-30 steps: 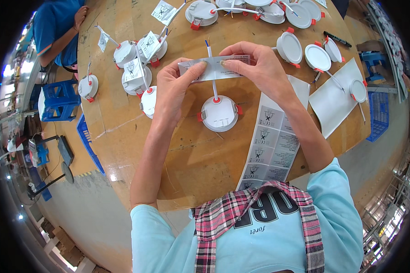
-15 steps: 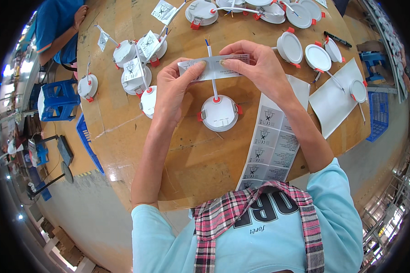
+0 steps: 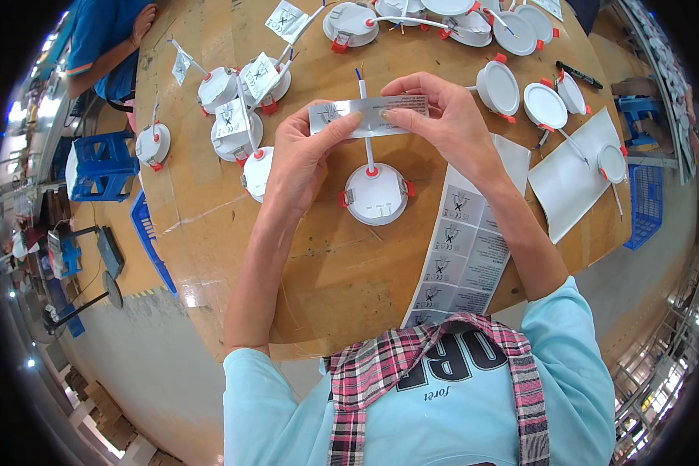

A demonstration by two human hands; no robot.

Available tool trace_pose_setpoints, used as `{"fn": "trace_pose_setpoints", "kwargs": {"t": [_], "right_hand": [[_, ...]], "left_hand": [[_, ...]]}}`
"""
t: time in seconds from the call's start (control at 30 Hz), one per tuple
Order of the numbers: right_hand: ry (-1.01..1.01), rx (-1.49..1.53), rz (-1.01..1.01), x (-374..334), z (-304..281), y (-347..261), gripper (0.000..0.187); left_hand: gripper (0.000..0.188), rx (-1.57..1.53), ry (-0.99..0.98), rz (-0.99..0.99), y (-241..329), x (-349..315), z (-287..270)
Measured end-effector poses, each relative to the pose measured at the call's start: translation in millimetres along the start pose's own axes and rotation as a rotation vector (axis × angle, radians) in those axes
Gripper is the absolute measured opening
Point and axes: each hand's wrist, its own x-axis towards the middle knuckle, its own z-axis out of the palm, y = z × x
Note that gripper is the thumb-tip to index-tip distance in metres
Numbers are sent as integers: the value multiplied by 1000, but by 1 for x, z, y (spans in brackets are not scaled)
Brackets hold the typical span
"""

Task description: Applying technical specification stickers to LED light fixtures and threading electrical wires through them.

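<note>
A silvery grey printed label (image 3: 371,107) is stretched crosswise behind the white cable (image 3: 370,155) or around it; which, I cannot tell. My left hand (image 3: 303,151) pinches the label's left part, thumb on its face. At the other side my right hand (image 3: 446,128) grips it the same way, with the thumb near the middle. Below the label, the cable runs into a round white downlight (image 3: 377,203) with red-tipped spring clips, lying back side up on the table. Blue and brown wire ends stick out above. The fingers behind the label are hidden.
A sheet of labels (image 3: 462,248) lies under my right forearm. White backing paper (image 3: 559,198) and a black marker (image 3: 579,75) are farther right. Labelled downlights (image 3: 237,140) stand at left, several more (image 3: 499,87) at the back. Another person's arm (image 3: 109,66) rests at the far-left edge.
Both thumbs sit slightly lower on the label, and the left thumb has come a little closer to the right one. The whole view has shifted slightly. The downlight stays in place.
</note>
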Motion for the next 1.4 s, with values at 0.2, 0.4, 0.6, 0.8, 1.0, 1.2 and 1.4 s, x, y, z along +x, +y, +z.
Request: {"fn": "trace_pose_setpoints", "kwargs": {"t": [0.2,0.4,0.6,0.8,1.0,1.2,1.4], "right_hand": [[-35,-3,25,-2,-2,-5,31],[-59,-34,33,-1,-3,-8,32],[-152,-37,62,2,-13,-1,31],[-119,-98,74,0,-17,-3,34],[-52,-296,-210,5,-10,-4,34],[-201,53,74,5,-6,-5,29],[-209,63,92,4,-6,-4,27]], "left_hand": [[32,32,-5,-17,0,-1,1],[32,35,-17,-10,-4,0,-2],[35,9,-59,-63,-6,2,-5],[27,26,-103,-86,-6,3,-5],[23,24,-154,-82,-5,2,-2],[22,32,-155,-93,-5,2,1],[18,108,-139,-42,-7,5,-2]]}}
